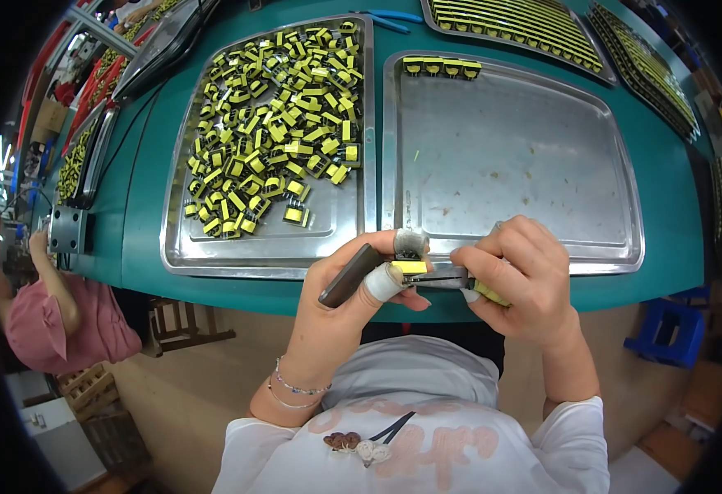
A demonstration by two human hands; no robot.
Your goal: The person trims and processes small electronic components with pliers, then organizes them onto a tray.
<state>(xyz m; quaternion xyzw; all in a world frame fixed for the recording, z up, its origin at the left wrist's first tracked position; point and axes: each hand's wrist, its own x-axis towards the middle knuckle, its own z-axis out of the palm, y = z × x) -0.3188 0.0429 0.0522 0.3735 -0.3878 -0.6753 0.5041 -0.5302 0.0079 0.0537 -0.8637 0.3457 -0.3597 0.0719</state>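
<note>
As seen in the head view, note the left hand curled above the front edge of the green table, pinching a small yellow-and-black component between wrapped thumb and forefinger. Observe a dark brown handle lying across the same palm. Note the right hand closed, fingers bunched around a slender tool pointing at the component; cannot tell whether touching it. Locate the component before the gap between two metal trays. Compare the left tray, strewn with a loose heap of like parts, with the right tray, bearing a short row at its far left corner. See, beyond, a blue-handled tool and ordered rows; to the right, a blue stool; at far left, a co-worker in pink.
</note>
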